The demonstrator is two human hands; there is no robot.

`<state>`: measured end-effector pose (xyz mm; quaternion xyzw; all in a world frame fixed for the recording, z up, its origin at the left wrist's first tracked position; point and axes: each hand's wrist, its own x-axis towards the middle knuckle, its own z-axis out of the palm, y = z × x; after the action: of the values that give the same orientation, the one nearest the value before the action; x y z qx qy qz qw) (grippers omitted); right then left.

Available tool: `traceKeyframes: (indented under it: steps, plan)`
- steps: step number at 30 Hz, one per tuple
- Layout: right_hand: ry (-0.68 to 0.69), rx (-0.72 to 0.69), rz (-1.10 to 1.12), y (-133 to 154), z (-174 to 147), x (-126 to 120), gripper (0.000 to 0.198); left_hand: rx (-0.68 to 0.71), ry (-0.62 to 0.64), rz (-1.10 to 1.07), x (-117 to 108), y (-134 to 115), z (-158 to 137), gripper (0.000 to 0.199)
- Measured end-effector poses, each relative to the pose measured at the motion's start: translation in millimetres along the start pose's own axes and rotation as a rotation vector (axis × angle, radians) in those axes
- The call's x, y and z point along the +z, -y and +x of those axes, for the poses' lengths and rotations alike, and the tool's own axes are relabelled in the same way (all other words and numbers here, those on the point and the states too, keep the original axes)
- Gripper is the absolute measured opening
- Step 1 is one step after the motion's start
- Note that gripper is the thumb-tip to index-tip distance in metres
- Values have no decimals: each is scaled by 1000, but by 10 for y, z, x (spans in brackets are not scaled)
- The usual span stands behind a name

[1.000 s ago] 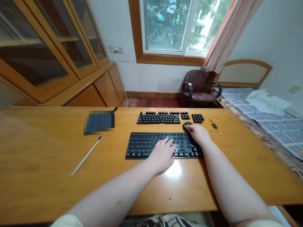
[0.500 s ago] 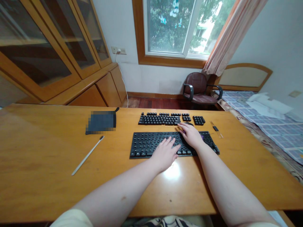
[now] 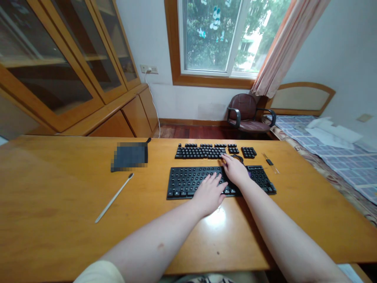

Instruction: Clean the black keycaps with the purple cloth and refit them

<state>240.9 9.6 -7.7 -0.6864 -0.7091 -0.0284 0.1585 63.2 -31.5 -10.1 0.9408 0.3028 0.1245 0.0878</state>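
Observation:
A black keyboard (image 3: 188,177) lies on the desk with most of its keycaps off, leaving bare switches; caps sit along its bottom row. My left hand (image 3: 209,192) rests over its lower middle, fingers spread and holding nothing. Beyond it, loose black keycaps (image 3: 200,151) are laid out in keyboard order. My right hand (image 3: 237,171) reaches over the keyboard's upper edge, fingers bent together at the right end of the main keycap block. Anything between those fingertips is too small to make out. A coiled black cable (image 3: 238,158) lies just behind this hand.
On the left are a dark pouch (image 3: 129,156), partly pixelated, and a pale long-handled brush (image 3: 114,197). A small keycap puller with wire loops (image 3: 269,162) lies to the right. Past the wooden desk (image 3: 59,196) stand a chair (image 3: 244,112), a bed and a glass-doored cabinet.
The view has shifted slightly, so everything appears a little lower and farther right. Both hands keep nearly the same places; my right fingertips are still by the loose keycaps.

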Motion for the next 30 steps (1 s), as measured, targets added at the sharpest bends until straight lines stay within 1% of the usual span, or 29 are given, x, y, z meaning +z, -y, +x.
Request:
traceKeyframes:
  steps: [4, 9, 13, 22, 30]
  plan:
    - [-6, 87, -25, -14, 109, -20, 38, 5, -11, -1, -3, 0, -4, 45]
    - [70, 143, -122, -22, 228, -32, 34, 8, -5, -7, -16, -2, -3, 45]
    - [109, 151, -162, -20, 252, -22, 30, 0, 1, -15, -30, -7, -5, 45]
    - [99, 159, -138, -5, 230, -43, 24, 0, 32, -58, -69, 16, -1, 48]
    - [133, 155, -165, -19, 211, -69, 21, 12, 40, -76, -59, 28, -4, 53]
